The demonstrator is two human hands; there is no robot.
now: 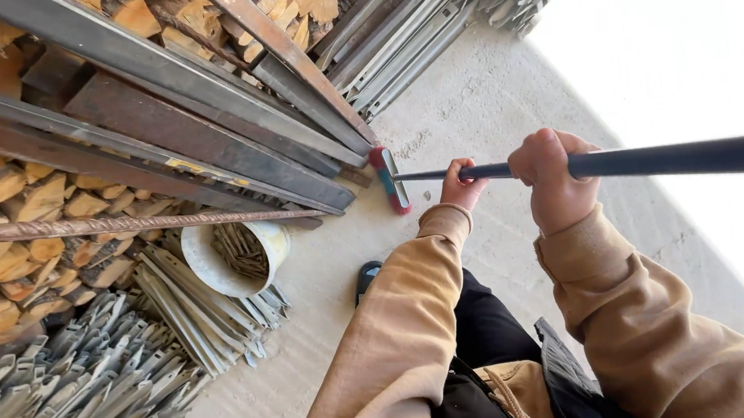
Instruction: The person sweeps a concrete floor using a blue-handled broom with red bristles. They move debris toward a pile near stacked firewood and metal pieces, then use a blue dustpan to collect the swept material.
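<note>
Both my hands grip the long dark handle (670, 159) of a broom. My left hand (461, 184) holds it lower down, closer to the head. My right hand (550, 172) is wrapped around it higher up. The broom head (389, 179), red and teal with pale bristles, rests on the concrete floor (469, 108) right beside the ends of long rusty steel bars (212, 133). I wear tan sleeves and dark trousers; one dark shoe (366, 278) shows below.
Stacked firewood (36, 212) lies behind the steel bars at left. A white bucket (212, 266) of rusty nails stands by piles of grey metal stakes (81, 382). More grey profiles (413, 34) lie at the top. Bright sunlight washes out the floor at right.
</note>
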